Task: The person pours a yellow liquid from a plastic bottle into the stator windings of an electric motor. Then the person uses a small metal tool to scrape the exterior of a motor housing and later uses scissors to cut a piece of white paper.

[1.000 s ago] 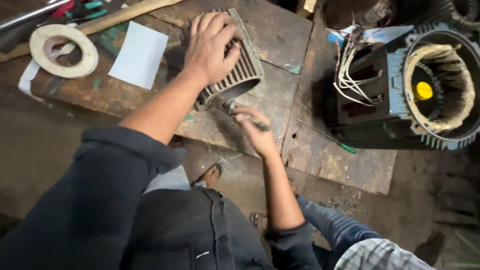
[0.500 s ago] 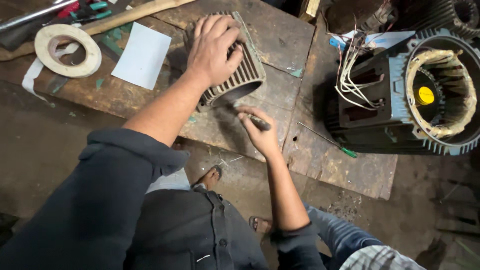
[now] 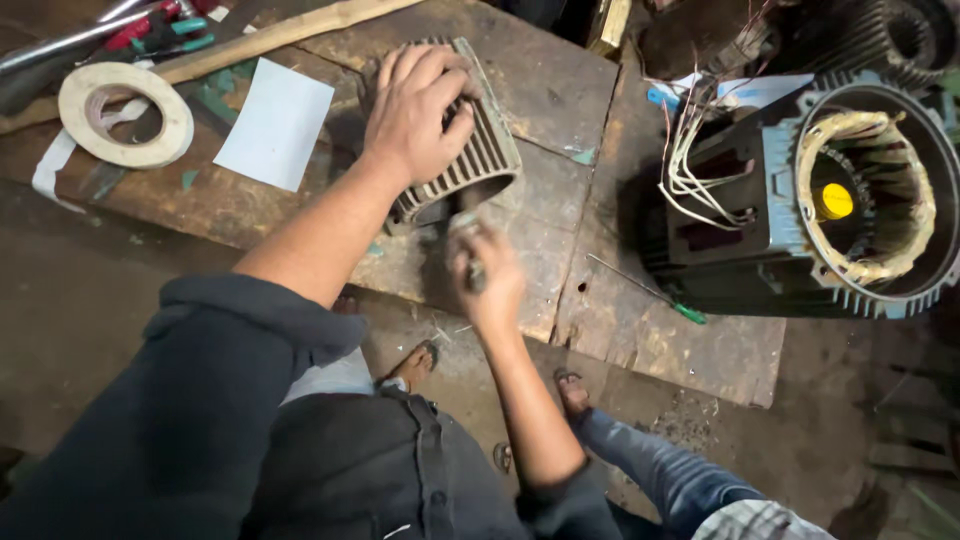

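The left hand (image 3: 415, 110) lies palm-down on the ribbed motor housing (image 3: 470, 150), fingers spread wide over its top and curled slightly against the fins. The housing rests on the wooden workbench (image 3: 560, 90), near the middle of the board. It is a dull grey metal shell with close parallel cooling fins running along its length; its lower open end faces the person and shows a dark interior.

Left of the hand:
- A roll of pale tape (image 3: 125, 113) lies flat on the bench, with a loose strip trailing from it toward the bench edge.
- A white sheet of paper (image 3: 275, 122) lies flat between the tape and the housing.
- A wooden handle (image 3: 290, 32) runs diagonally along the far edge.
- Tools with red and green grips (image 3: 165, 30) lie at the far left corner.

Just below the housing's open end, the right hand (image 3: 485, 275) is closed around a slim tool (image 3: 470, 262). The hand is motion-blurred, so the kind of tool cannot be told; its tip sits close to the housing opening.

Right of the hands:
- A thin green-handled screwdriver (image 3: 650, 292) lies on the bench.
- A larger blue-grey motor stator (image 3: 790, 210) stands at the bench's right end, with pale windings, a yellow spot inside, and loose wires (image 3: 700, 170) at its side.
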### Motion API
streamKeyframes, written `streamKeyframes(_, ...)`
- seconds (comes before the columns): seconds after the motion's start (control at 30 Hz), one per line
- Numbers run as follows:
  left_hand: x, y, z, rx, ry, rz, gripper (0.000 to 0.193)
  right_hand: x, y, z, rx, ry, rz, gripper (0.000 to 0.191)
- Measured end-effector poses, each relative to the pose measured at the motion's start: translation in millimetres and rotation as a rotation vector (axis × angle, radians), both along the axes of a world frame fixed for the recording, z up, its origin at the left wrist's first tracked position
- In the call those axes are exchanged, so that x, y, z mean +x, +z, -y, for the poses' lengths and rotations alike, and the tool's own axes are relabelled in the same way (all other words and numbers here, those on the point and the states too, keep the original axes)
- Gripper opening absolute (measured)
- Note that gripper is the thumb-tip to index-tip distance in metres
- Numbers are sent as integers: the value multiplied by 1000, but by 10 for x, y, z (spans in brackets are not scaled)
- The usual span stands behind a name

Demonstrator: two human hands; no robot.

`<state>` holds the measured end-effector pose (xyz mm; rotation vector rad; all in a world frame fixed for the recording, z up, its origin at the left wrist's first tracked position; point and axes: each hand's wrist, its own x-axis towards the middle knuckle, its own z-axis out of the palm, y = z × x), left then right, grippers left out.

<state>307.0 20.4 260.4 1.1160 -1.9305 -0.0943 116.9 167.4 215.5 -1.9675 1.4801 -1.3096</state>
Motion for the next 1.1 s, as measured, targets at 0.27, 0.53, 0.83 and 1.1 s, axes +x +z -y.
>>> streamKeyframes(0.27,23,-19,25,-65,8,22,31,45,-70,-27,47,89,-111,23)
streamKeyframes(0.53,14,3,-5,-51,7,11,22,-8,-85,-30,62,176,149,23)
streamKeyframes(0.83,11,33,16,-53,-15,4,19,1,-3,-6,38,162,140,18)
streamKeyframes(1.1,17,23,-17,-40,-1,6,17,78,66,-91,36,158,78,19)
